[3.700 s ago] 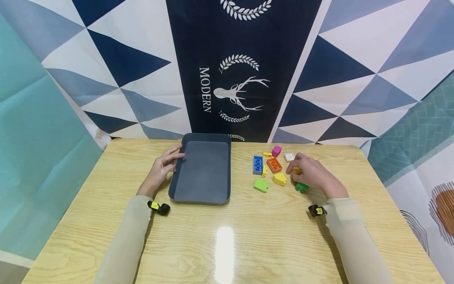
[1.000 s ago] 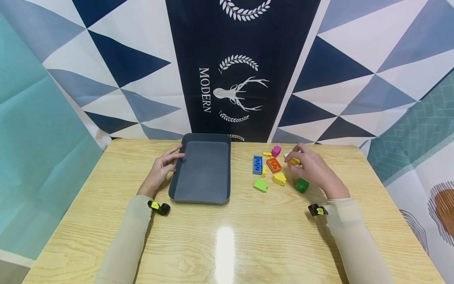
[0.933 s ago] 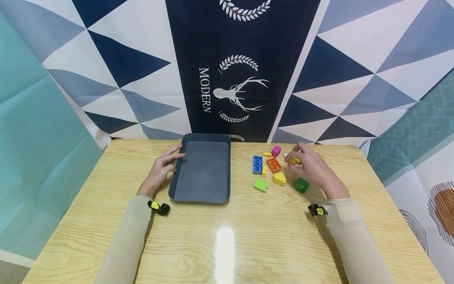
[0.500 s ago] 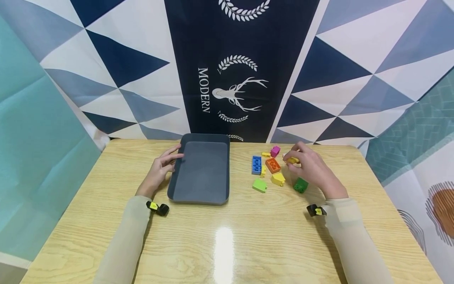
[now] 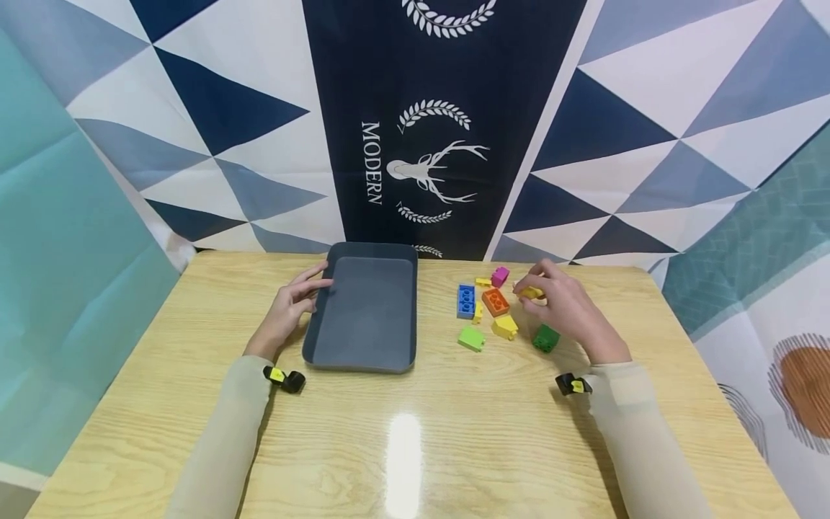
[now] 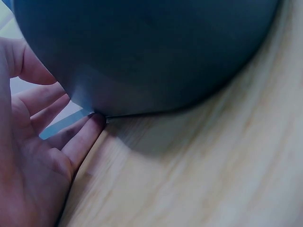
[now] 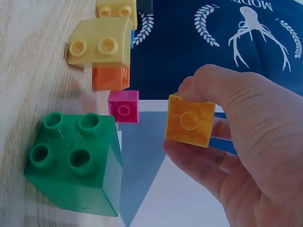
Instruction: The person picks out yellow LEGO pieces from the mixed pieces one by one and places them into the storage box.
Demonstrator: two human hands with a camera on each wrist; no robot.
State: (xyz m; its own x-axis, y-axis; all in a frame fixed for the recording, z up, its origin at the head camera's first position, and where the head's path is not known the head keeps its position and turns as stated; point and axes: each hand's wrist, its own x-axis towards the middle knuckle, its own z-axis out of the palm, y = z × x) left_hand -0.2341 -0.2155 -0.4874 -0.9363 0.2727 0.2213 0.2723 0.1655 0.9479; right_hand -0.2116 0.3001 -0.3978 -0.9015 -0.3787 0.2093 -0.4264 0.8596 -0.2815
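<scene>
My right hand [image 5: 564,306] pinches a small yellow toy brick [image 7: 189,120] between thumb and fingers. Its hollow underside with a round tube faces the right wrist camera. A green toy brick [image 5: 546,338] with studs stands on the table just below this hand. My left hand [image 5: 288,310] touches the dark grey tray [image 5: 363,364] at its left side, with extended fingers at the rim. In the left wrist view the fingers [image 6: 85,142] lie against the tray's outer wall.
Left of the right hand lie loose toy bricks: blue [image 5: 466,301], orange [image 5: 496,302], magenta [image 5: 500,277], light green [image 5: 471,339], and several yellow ones [image 5: 505,328]. A white piece is mostly hidden behind the right fingers. The wooden table [image 5: 337,447] meets a patterned cloth [image 5: 421,86] at the back.
Since the oldest frame my right hand has raised the yellow brick from beside the green one. Over the last second both hands stay nearly still; the view shifts slightly.
</scene>
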